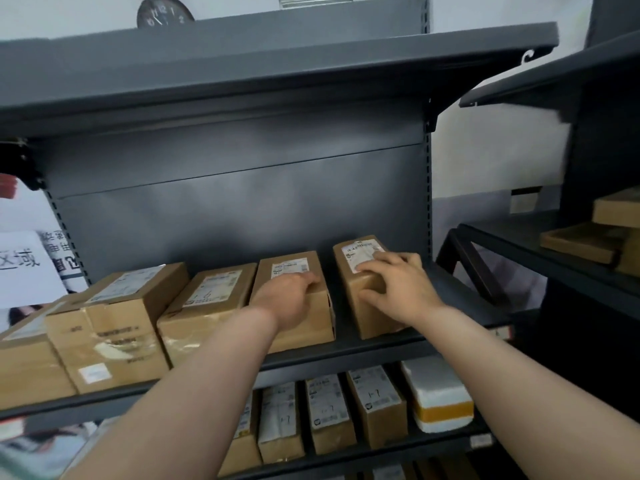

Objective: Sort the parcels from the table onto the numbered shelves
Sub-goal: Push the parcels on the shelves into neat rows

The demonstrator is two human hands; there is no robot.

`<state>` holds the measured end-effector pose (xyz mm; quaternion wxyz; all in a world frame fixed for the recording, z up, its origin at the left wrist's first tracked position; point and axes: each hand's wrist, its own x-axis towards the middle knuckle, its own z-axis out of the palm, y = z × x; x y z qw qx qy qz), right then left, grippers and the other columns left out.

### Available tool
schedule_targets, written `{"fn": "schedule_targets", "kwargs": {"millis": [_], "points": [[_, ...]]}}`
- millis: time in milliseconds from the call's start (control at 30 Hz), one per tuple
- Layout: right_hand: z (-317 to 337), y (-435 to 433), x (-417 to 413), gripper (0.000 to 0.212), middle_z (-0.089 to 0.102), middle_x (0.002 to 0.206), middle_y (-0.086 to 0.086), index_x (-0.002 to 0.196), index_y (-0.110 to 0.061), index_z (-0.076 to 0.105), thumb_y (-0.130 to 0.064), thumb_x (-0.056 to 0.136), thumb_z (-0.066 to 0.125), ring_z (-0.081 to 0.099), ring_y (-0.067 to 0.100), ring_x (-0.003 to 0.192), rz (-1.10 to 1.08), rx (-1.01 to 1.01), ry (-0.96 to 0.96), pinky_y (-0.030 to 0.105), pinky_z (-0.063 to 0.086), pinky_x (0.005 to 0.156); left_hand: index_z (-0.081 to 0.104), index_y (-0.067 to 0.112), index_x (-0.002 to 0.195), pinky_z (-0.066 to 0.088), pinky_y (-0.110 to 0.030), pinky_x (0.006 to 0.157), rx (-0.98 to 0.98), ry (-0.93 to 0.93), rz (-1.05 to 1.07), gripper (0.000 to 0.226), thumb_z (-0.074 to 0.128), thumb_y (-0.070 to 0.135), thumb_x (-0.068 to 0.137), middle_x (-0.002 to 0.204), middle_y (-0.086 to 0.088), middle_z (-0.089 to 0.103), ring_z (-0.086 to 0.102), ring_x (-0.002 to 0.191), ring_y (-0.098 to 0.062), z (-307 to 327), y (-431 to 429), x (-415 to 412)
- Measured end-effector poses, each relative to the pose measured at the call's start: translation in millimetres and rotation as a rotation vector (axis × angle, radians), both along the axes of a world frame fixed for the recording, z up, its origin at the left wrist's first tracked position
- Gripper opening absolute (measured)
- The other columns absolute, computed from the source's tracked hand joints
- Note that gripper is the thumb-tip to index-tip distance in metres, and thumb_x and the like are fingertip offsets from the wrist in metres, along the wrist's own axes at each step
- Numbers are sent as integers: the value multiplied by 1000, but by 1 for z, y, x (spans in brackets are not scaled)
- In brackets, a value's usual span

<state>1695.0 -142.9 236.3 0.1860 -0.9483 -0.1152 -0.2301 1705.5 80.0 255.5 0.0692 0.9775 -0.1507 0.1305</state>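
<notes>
Several brown cardboard parcels with white labels stand in a row on the middle shelf [381, 348] of a dark grey rack. My right hand [394, 289] grips the rightmost parcel [367, 317], fingers over its top label and thumb on its near left side. My left hand [291, 299] rests on the top front edge of the neighbouring parcel [304, 327], fingers curled over it. A narrow gap separates the two parcels. Further left stand two more parcels [204, 306] [114, 327].
The lower shelf [398, 448] holds more labelled parcels [377, 403] and a white foam box with yellow tape [436, 393]. A second rack at the right carries flat boxes [588, 240]. The top shelf [277, 71] overhangs. Posters hang at the left.
</notes>
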Motion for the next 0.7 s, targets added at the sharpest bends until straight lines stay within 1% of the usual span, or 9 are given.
{"fn": "schedule_targets", "kwargs": {"millis": [167,233,300,400,500,567,600,633,700], "points": [[-6,30,6,44,38,146,-9,127,-43,51,-46,85,63,20,28,129,39,75,-15,45,35,100,55,29,131,44,-29,96,-1,-5,17,51,59,9,84,125,4,62,56,114,-17,5,-4,0],[-9,34,8,44,36,146,-8,128,-42,50,-44,86,62,18,28,130,38,87,-18,45,35,97,56,30,128,45,-29,92,-11,2,23,50,58,8,84,120,4,63,57,110,-16,5,-4,1],[-13,34,9,46,33,149,-5,130,-41,49,-41,86,63,15,28,132,54,108,-13,47,35,99,54,30,130,44,-28,90,-21,7,25,50,58,8,85,120,4,63,57,109,-17,3,-4,0],[-18,30,7,55,20,155,-2,136,-40,41,-40,86,63,6,27,139,72,69,-2,56,29,104,47,31,138,43,-29,95,-48,22,37,55,57,10,87,130,3,59,54,117,-18,-1,-3,-3],[-20,28,1,69,3,160,-2,144,-39,29,-44,84,63,-10,27,144,52,-57,-79,60,11,110,30,31,149,36,-35,110,30,62,19,68,56,11,89,147,1,44,43,133,-20,-5,0,-9],[-21,30,-8,70,3,161,1,145,-36,30,-41,84,64,-12,27,145,82,-96,-176,60,6,112,19,27,153,21,-37,119,111,3,-8,76,56,8,89,157,1,29,24,145,-18,-11,2,-16],[-23,33,-13,69,5,161,1,144,-34,32,-39,84,64,-10,27,146,105,-102,-213,59,7,112,18,25,154,15,-36,120,93,-59,-22,77,56,6,90,159,1,24,17,147,-17,-15,3,-21],[-26,36,-19,67,8,160,2,143,-33,34,-36,84,65,-6,27,146,129,-98,-235,58,10,111,20,22,153,12,-33,120,38,-135,-33,75,56,4,90,159,0,25,16,148,-17,-19,3,-28],[-37,42,-30,62,14,159,1,142,-31,37,-32,86,64,1,25,146,187,-77,-247,53,16,111,30,16,150,16,-28,115,-73,-285,-38,70,58,-1,88,155,-5,34,26,145,-20,-31,4,-48]]}}
